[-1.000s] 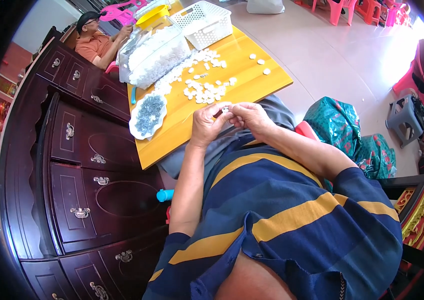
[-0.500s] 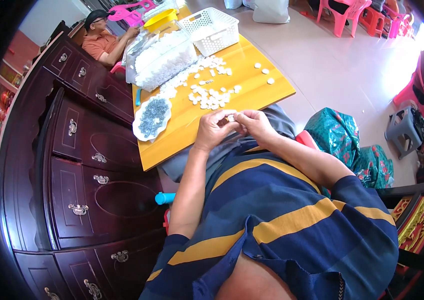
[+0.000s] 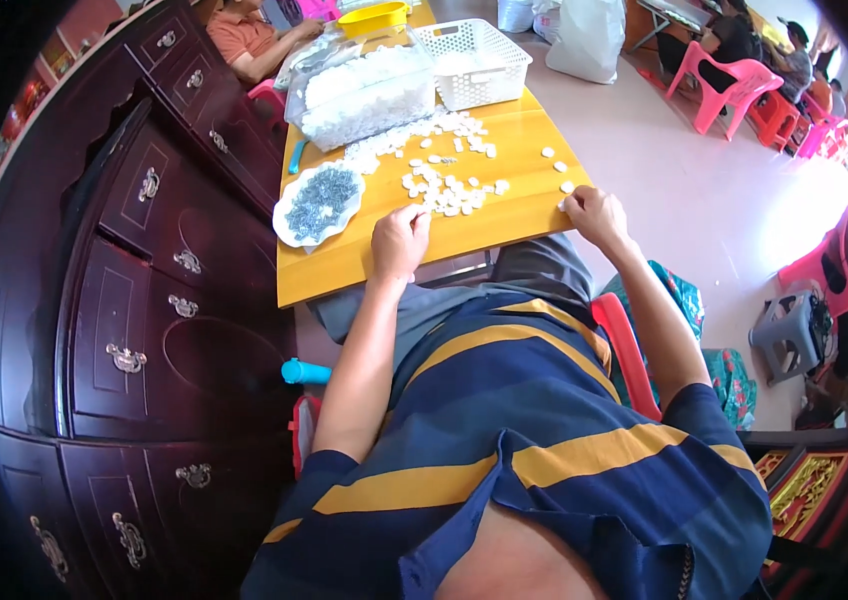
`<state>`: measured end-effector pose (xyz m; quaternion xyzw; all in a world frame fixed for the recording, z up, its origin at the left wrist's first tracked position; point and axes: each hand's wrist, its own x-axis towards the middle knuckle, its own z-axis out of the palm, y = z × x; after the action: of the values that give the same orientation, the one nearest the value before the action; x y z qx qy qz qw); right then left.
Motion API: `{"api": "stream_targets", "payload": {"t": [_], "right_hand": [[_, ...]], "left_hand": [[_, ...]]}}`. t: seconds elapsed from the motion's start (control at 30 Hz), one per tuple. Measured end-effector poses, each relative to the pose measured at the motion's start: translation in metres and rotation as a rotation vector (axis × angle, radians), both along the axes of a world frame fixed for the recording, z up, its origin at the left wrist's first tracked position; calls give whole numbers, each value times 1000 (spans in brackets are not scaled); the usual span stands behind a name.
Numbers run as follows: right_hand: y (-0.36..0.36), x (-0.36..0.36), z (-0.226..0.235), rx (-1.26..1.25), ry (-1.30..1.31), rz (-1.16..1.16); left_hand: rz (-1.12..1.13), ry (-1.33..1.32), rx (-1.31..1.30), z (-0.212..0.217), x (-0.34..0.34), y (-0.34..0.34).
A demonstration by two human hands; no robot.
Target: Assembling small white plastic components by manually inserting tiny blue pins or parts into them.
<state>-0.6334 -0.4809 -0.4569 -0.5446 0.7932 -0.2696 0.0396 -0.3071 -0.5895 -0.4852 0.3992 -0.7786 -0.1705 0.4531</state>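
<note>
My left hand [image 3: 401, 238] is closed at the table's near edge, by a loose group of small round white pieces [image 3: 454, 196]. Its fingertips point away, so what they hold, if anything, is hidden. Near the right corner of the yellow table [image 3: 384, 225], my right hand [image 3: 596, 217] is closed, with a small white piece [image 3: 563, 205] at its fingertips. Just beyond it a short row of similar round pieces [image 3: 560, 167] lies along the edge. A scalloped white dish [image 3: 282, 222] of small clear bluish parts [image 3: 321, 203] stands left of my left hand.
Behind the pieces are a clear bin [image 3: 329, 128] heaped with white parts, a white slotted basket [image 3: 492, 88] and a yellow basin [image 3: 372, 19]. A blue-handled tool [image 3: 297, 157] lies by the dish. Dark drawers [image 3: 174, 260] line the left; a co-worker [image 3: 247, 42] sits beyond them.
My hands were together around a small white piece before my body. Now they are apart: the right has reached out to the table's right corner, the left rests at the near edge.
</note>
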Motion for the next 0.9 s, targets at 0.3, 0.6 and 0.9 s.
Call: {"api": "stream_targets", "payload": {"t": [0.3,0.6,0.9], "right_hand": [[-23,-1,1,-41,123,-59],[-122,68,20,-243,122,376],[-167,98,-1,-61,53,374]], "left_hand": [[44,-51,39,-4,0,0],[51,-57,-14,-5,-1,5],[44,-4,-34,-7,-2,4]]}}
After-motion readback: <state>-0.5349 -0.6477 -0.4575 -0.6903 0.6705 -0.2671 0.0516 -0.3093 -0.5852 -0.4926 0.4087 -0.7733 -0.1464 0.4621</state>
